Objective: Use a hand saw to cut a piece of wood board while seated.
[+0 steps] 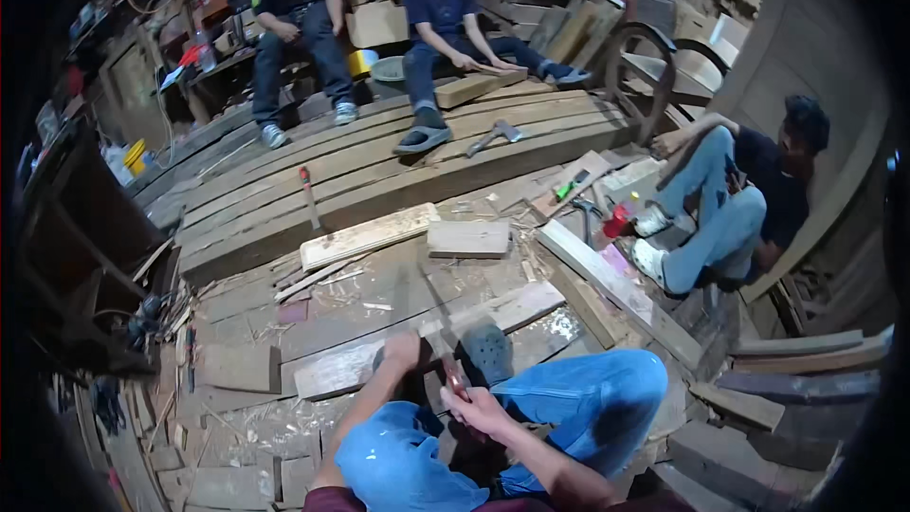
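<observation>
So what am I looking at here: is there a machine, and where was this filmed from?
No machine: these are a person's bare hands, filmed by a wide head camera looking down, so straight edges bend near the rim. The right hand grips what looks like a saw, its blade blurred. The left hand is on a plank. Wood pieces and shavings litter the floor. An axe lies on the low platform ahead.

Dusty grey-brown floor (232, 309) carrying a long pale wooden plank (334, 370), a short rectangular light-wood block (468, 238), a squat brown timber offcut (237, 367), scattered wood shavings
</observation>
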### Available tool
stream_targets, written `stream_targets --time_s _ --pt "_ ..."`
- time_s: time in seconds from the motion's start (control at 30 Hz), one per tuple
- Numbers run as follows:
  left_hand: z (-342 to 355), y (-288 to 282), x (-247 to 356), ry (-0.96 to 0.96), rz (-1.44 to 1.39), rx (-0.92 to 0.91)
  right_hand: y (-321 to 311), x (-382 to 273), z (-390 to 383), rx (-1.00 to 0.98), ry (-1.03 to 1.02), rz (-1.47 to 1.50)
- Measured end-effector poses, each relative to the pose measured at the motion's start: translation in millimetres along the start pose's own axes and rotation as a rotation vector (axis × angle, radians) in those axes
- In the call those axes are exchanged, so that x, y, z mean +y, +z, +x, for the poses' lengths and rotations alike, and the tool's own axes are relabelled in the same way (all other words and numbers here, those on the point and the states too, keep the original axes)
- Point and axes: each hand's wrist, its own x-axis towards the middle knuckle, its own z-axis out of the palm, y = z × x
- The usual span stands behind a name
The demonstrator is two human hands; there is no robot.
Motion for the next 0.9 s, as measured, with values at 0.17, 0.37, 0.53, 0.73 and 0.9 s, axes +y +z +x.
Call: stream_targets --time_s 0.17,0.37,0.53,0.73,0.9 --pt "9 4 0 0.011 -0.104 -0.056 -31 -114 -41 0.007 -0.305 -0.446" --pt "8 13 -2 -0.024 -0.144 0.023 -45 -246 -112 -0.068 -0.481 -0.837" --pt "8 7 -7 -0.034 -0.133 0.025 -39 -306 -159 -0.207 -0.388 -1.148" --pt "8 12 2 -0.001 -0.120 0.005 -39 -329 -190 -0.132 -0.814 -1.093" --pt "2 15 -5 -0.013 -0.120 0.009 -43 -329 -181 -0.282 -0.855 -0.970"
